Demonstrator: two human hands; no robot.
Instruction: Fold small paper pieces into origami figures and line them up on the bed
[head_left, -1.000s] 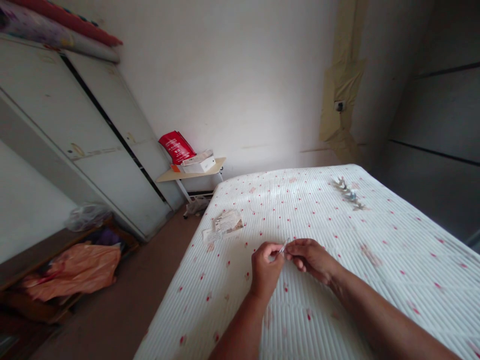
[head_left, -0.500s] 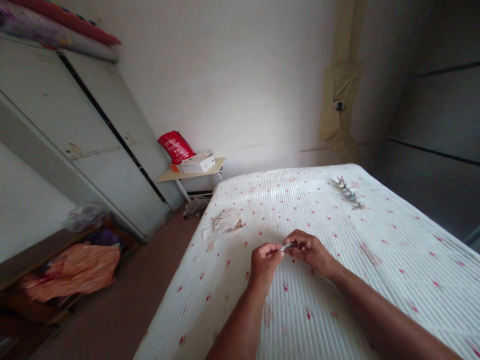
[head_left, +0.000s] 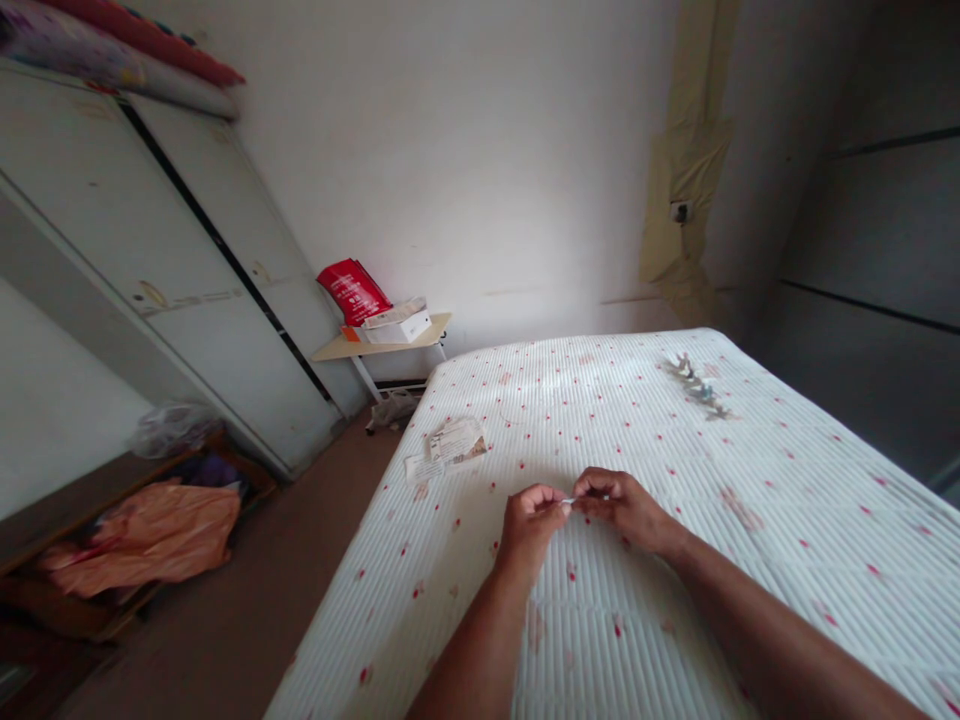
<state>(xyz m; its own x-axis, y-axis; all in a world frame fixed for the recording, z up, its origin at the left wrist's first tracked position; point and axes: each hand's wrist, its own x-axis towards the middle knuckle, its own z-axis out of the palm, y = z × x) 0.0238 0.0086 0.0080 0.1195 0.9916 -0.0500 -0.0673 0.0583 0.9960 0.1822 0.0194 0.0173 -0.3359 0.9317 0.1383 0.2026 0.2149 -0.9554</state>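
Over the bed (head_left: 600,620), my left hand (head_left: 531,525) and my right hand (head_left: 621,508) meet fingertip to fingertip. Pinched between them is a small, thin piece of folded paper (head_left: 568,501), pale where it shows; most of it is hidden by the fingers. Both hands are closed on it. To the left, beyond the left hand, printed paper pieces (head_left: 454,442) lie flat on the bedcover. Further back on the right is a row of several small folded paper figures (head_left: 699,385), whose exact shape is too small to tell.
A small table (head_left: 337,350) behind the bed's far left corner bears a red bag (head_left: 354,292) and a white box (head_left: 401,326). A pale wardrobe (head_left: 187,260) stands at the left. Orange cloth or plastic (head_left: 150,535) lies in a low wooden unit.
The paper between my fingertips has turned, so less of it shows. My right hand has dipped slightly; my left hand stays almost where it was.
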